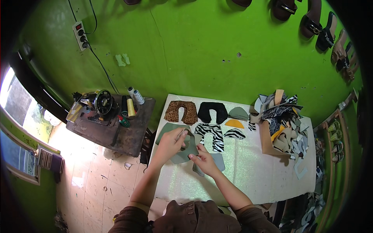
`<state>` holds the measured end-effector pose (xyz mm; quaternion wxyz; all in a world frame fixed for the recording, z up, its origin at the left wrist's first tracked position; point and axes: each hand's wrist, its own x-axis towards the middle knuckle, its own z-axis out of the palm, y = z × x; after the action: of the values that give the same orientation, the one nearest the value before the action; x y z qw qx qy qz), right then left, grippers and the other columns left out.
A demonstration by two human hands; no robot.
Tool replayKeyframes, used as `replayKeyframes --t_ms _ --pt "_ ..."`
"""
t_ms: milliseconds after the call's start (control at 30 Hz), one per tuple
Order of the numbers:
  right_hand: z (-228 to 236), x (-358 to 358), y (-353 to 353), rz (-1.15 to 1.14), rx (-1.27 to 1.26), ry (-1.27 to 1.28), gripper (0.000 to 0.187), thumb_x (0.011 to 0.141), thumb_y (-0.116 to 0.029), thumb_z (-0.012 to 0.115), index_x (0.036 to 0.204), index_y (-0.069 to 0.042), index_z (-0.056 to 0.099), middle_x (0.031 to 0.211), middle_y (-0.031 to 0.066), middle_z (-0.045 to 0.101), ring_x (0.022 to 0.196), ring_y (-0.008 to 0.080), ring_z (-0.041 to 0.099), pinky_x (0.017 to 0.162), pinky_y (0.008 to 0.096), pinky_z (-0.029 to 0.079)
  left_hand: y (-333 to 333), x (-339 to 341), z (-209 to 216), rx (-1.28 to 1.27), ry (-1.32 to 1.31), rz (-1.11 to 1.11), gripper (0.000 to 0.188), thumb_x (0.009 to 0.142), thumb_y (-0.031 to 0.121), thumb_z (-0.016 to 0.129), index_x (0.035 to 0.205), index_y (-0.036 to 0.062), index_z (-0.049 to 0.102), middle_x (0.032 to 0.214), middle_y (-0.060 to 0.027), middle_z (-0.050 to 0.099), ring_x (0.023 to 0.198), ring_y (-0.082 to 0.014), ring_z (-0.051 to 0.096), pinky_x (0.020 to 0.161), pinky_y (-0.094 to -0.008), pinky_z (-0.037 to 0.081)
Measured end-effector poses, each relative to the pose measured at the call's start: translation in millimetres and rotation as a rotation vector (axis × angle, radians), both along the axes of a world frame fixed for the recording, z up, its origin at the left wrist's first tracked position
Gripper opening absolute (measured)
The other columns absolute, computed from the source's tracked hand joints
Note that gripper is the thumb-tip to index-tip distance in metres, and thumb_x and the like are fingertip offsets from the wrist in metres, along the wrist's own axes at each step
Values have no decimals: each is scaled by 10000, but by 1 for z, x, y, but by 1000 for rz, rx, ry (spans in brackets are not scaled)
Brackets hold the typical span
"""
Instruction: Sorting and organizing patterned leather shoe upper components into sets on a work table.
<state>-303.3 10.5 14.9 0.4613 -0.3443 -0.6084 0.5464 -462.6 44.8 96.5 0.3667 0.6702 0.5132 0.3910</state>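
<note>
Over the left part of the white-topped table (237,178), a grey-green piece of sheet material (180,156) is held up between my hands. My left hand (171,143) is closed at its upper part, and something thin by those fingers is too small to name. At the lower right edge of the piece, my right hand (204,160) pinches it between thumb and fingers. Just beyond lie U-shaped cut pieces: a leopard-print one (173,112), a black one (206,112) and a zebra-print one (217,140). Another grey piece (218,162) lies partly behind my right hand.
Half-round pieces in green (237,113), yellow (234,124) and zebra print (235,134) lie near the wall. A cardboard box (267,139) overflows with scraps on the right. To the left, a sewing machine (101,106) and thread spools (130,106) stand on a dark table.
</note>
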Motion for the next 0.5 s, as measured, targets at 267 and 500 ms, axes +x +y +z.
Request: replayKeyframes --t_ms 267,500 --pt "28 11 6 -151 242 -160 140 761 -37 583 897 -8 599 986 110 537 950 221 524 824 285 397 -7 -8 -5 -69 -44 -30 248 890 215 473 914 -22 544 661 -114 540 541 -139 584 466 -253 412" --pt "30 24 19 -285 332 -345 204 651 -1 598 836 -78 635 971 100 528 982 260 494 818 334 391 -6 -15 -15 -136 -146 -193 293 918 256 419 946 -4 549 689 -40 553 564 -83 535 530 -216 428"
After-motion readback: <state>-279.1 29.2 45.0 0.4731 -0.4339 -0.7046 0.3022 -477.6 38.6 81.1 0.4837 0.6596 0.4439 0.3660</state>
